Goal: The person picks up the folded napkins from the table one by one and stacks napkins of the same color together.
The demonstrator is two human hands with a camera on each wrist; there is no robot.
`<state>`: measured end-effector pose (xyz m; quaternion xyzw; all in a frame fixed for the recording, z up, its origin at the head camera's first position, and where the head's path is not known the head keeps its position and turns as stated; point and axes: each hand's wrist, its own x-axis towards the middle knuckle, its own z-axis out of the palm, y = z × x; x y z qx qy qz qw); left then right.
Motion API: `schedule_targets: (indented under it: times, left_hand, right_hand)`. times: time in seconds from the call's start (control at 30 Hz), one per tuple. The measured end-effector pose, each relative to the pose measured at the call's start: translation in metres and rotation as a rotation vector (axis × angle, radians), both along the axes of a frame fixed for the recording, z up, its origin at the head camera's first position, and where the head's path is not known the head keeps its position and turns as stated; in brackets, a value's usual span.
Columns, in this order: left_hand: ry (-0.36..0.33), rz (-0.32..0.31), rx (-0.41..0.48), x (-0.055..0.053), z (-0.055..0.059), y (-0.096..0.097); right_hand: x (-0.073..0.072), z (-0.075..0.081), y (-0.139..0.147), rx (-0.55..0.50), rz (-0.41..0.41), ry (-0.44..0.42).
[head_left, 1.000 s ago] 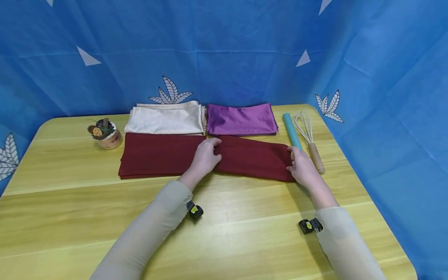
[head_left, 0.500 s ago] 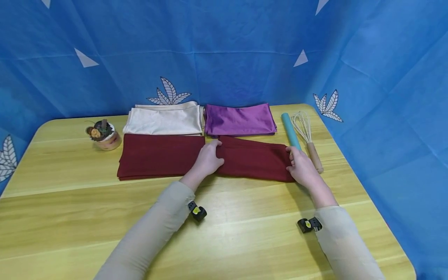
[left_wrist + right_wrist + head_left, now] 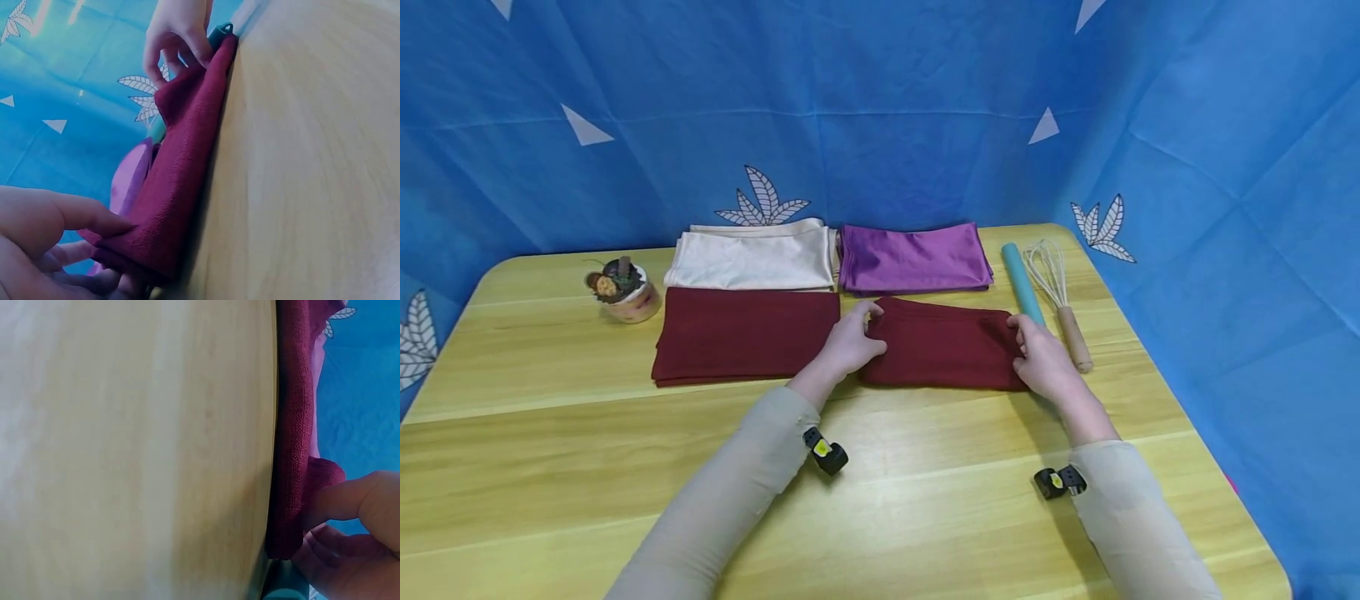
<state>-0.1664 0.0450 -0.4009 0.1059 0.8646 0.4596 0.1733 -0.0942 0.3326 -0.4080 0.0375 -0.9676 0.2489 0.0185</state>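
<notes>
A folded dark red cloth [image 3: 943, 346] lies between my two hands at the front right of the group. My left hand [image 3: 850, 337] pinches its left end; in the left wrist view the thumb [image 3: 94, 215] presses on top while other fingers go under the layers. At the opposite end, my right hand [image 3: 1043, 354] grips the cloth's edge between thumb and fingers, as the right wrist view also shows. Another folded dark red cloth [image 3: 745, 333] lies flat just left of my left hand. Behind them sit a folded white satin cloth [image 3: 756, 260] and a folded purple satin cloth [image 3: 916, 258].
A teal rod [image 3: 1022, 279] and a whisk [image 3: 1067, 317] with a wooden handle lie beside my right hand. A dessert-like cup [image 3: 628, 292] stands at the far left. Blue curtain [image 3: 880, 108] hangs behind the wooden table [image 3: 917, 508].
My left hand has shifted slightly right with the cloth's left end, so that cloth lies straighter and a gap shows beside the left red cloth. My right hand has moved slightly left.
</notes>
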Motion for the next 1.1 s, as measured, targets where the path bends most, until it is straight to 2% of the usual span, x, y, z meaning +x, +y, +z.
schedule_targets:
  times: [0.13, 0.37, 0.47, 0.57, 0.8, 0.93, 1.1]
  left_hand:
    - [-0.014, 0.019, 0.055, 0.0, -0.005, -0.001]
    - [-0.036, 0.083, 0.251, 0.0, -0.011, -0.003]
    - [-0.047, 0.103, 0.334, 0.0, -0.009, -0.006]
    - [-0.067, 0.116, 0.401, 0.001, -0.001, -0.012]
    - [-0.045, 0.155, 0.476, 0.006, 0.013, -0.035]
    - [0.022, 0.161, 0.484, 0.007, 0.017, -0.058]
    - [0.109, 0.163, 0.432, 0.008, 0.019, -0.093]
  right_hand:
    - [-0.001, -0.001, -0.001, 0.0, -0.006, -0.006]
    - [0.0, 0.002, -0.003, -0.063, -0.067, -0.016]
    - [-0.001, 0.006, -0.005, -0.087, -0.097, 0.016]
    - [-0.001, 0.012, -0.008, -0.102, -0.115, 0.067]
    - [-0.002, 0.028, -0.023, -0.178, -0.117, 0.108]
    - [-0.004, 0.033, -0.041, -0.246, -0.087, 0.116]
    - [-0.009, 0.032, -0.068, -0.34, -0.057, 0.087]
